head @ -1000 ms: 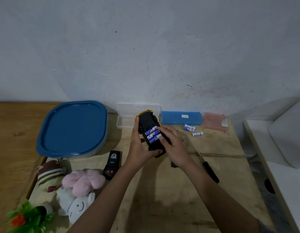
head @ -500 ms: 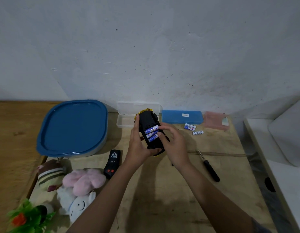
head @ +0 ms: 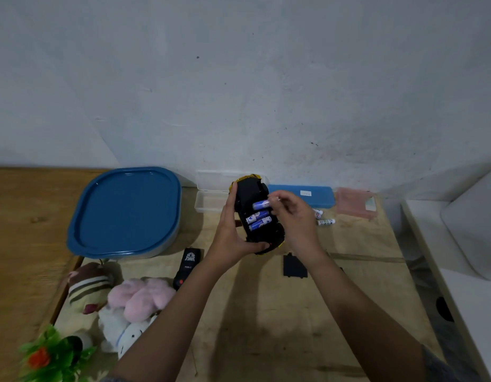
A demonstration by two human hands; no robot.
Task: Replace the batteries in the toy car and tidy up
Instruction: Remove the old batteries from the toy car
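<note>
My left hand (head: 233, 238) holds the yellow toy car (head: 255, 194) upside down above the table, its black underside facing me and the battery bay uncovered. Two blue-and-white batteries (head: 258, 220) lie in the bay. My right hand (head: 291, 216) pinches the end of a third battery (head: 262, 204) at the bay's far slot, tilted up. The black battery cover (head: 294, 266) lies on the table below my right wrist. Two loose batteries (head: 323, 218) rest to the right of my right hand.
A blue-lidded container (head: 123, 213) sits at the left. A clear open case (head: 211, 199), a blue case (head: 307, 195) and a pink case (head: 354, 205) line the wall. A black remote (head: 188, 267), plush toys (head: 123, 304) and a plastic plant (head: 51, 357) lie front left. A white counter (head: 464, 271) stands at the right.
My right hand moved from pressing on the batteries in the bay to pinching the far battery by its end. The battery cover on the table is now uncovered; the screwdriver is hidden.
</note>
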